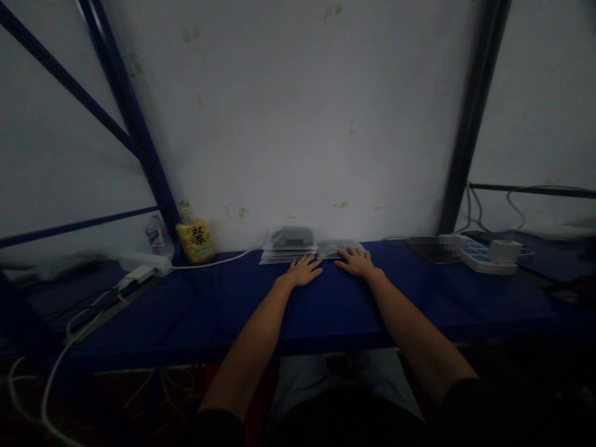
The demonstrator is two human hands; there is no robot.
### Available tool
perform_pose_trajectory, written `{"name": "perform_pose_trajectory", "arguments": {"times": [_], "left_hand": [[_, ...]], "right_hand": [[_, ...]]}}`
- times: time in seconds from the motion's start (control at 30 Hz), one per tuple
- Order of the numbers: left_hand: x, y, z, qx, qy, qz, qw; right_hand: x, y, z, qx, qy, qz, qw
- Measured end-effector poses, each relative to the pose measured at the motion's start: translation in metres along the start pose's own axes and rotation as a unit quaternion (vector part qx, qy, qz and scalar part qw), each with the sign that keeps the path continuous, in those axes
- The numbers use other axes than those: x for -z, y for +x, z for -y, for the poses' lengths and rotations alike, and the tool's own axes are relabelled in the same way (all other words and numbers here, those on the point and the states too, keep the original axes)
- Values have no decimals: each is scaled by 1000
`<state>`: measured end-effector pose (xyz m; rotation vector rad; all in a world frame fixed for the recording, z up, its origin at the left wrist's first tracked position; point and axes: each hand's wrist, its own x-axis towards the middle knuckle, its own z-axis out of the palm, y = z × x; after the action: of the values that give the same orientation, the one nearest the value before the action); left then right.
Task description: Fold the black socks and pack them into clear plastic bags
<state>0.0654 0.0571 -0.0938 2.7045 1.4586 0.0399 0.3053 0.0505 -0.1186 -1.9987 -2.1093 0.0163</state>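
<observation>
Against the wall, a stack of flat plastic packets lies on the blue tabletop; a dark shape shows through the top one. My left hand rests palm down at the stack's front right edge, fingers spread. Just right of the stack is a thinner flat clear packet. My right hand lies flat with its fingers apart, the fingertips over the right part of that packet. What the packets contain is too dim to make out.
At the left stand a yellow-labelled bottle and a clear bottle. A white power strip with plugs sits at the right. White cables run along the left side. Blue metal posts rise at both sides.
</observation>
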Motion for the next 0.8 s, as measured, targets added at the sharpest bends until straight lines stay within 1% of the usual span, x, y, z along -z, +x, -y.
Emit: {"name": "perform_pose_trajectory", "arguments": {"times": [0.27,0.53,0.8], "left_hand": [[1,-1,0,-6,-8,2,1000],[1,0,1,-4,-5,4,1000],[0,1,2,-1,-8,5,1000]], "right_hand": [[0,0,2,-1,6,19,1000],[-3,2,3,-4,8,12,1000],[-1,2,4,-5,19,21,1000]]}}
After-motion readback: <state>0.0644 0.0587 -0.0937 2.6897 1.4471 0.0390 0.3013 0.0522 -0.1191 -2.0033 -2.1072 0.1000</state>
